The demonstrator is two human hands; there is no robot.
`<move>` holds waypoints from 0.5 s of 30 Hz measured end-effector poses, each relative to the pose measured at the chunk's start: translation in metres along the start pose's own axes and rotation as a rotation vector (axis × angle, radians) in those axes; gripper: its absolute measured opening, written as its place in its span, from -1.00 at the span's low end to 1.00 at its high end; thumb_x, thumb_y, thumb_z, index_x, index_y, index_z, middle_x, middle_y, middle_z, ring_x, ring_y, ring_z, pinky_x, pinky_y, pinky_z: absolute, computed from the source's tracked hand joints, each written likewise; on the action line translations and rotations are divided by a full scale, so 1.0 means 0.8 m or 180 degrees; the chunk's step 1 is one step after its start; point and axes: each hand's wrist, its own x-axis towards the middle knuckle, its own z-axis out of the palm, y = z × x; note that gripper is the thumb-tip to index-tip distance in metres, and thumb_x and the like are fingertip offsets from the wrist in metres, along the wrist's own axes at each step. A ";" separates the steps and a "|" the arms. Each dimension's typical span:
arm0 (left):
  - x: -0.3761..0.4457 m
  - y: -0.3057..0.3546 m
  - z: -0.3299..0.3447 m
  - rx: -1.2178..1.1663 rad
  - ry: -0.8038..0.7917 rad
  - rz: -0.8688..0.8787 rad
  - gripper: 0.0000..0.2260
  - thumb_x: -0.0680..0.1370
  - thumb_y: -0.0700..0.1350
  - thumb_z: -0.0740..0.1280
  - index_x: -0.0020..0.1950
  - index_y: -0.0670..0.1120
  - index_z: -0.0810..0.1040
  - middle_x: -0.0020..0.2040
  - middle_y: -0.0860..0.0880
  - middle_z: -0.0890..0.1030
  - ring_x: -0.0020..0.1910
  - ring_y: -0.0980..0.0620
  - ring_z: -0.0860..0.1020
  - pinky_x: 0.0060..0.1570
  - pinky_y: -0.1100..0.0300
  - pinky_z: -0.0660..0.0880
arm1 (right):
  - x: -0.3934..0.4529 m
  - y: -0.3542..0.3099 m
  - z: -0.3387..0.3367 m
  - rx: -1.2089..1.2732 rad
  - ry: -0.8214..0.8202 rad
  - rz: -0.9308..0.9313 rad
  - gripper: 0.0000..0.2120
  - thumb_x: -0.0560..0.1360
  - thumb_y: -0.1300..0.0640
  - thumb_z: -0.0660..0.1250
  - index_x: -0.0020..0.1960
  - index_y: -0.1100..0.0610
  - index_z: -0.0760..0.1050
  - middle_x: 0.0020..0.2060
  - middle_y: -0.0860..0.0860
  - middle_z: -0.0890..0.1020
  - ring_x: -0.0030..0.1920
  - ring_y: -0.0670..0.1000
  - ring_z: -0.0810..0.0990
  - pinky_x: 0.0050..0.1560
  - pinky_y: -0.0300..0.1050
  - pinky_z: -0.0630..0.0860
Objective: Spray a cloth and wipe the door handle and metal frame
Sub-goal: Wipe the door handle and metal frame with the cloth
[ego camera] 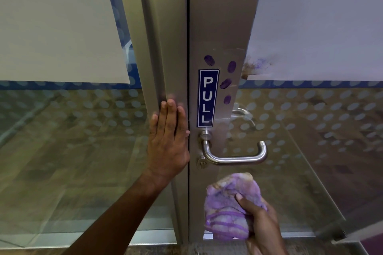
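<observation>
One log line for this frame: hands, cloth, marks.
left hand flat on metal frame | right hand grips purple cloth below door handle | purple smudges remain

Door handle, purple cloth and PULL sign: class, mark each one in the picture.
door handle (238,160): head view, on the horizontal bar of the lever.
purple cloth (223,209): head view, on the bunched middle.
PULL sign (207,98): head view, on the blue sticker's centre.

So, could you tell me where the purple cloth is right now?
In the head view, the purple cloth is bunched in the right hand, low and below the door handle.
</observation>
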 end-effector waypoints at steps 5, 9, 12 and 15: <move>0.000 0.000 0.000 -0.0011 0.0036 0.0005 -0.45 0.69 -0.10 -0.03 0.59 -0.15 -0.25 0.60 -0.10 -0.30 0.59 -0.05 -0.23 0.56 0.01 -0.23 | 0.001 -0.007 -0.002 -0.0358 0.0127 -0.0288 -0.74 0.46 0.37 0.38 0.11 0.20 0.65 -0.11 0.21 0.73 -0.13 0.21 0.70 -0.05 0.20 0.61; 0.000 0.000 0.001 -0.0015 0.0031 0.0002 -0.44 0.68 -0.09 -0.03 0.59 -0.15 -0.26 0.60 -0.10 -0.30 0.59 -0.05 -0.23 0.56 0.01 -0.23 | 0.004 -0.016 0.009 -0.0292 0.0391 -0.0898 -0.73 0.51 0.30 0.33 0.15 0.06 0.60 -0.22 -0.01 0.72 -0.28 -0.03 0.66 -0.36 -0.17 0.57; 0.000 0.000 0.001 -0.0006 -0.0009 -0.0014 -0.43 0.68 -0.09 -0.03 0.58 -0.14 -0.28 0.59 -0.10 -0.32 0.59 -0.05 -0.25 0.56 0.01 -0.23 | 0.007 -0.009 0.032 -0.0237 0.0981 -0.1781 -0.76 0.46 0.20 0.40 0.01 -0.12 0.56 -0.11 0.04 0.67 -0.22 -0.11 0.61 -0.29 -0.22 0.54; -0.001 0.000 0.001 -0.0009 -0.0025 -0.0027 -0.43 0.68 -0.10 -0.02 0.58 -0.14 -0.28 0.59 -0.10 -0.32 0.59 -0.05 -0.25 0.56 0.00 -0.22 | 0.011 0.004 0.065 -0.0720 0.1143 -0.2477 -0.74 0.35 -0.07 0.41 -0.01 -0.08 0.45 -0.03 0.08 0.53 -0.17 -0.20 0.58 -0.17 -0.31 0.52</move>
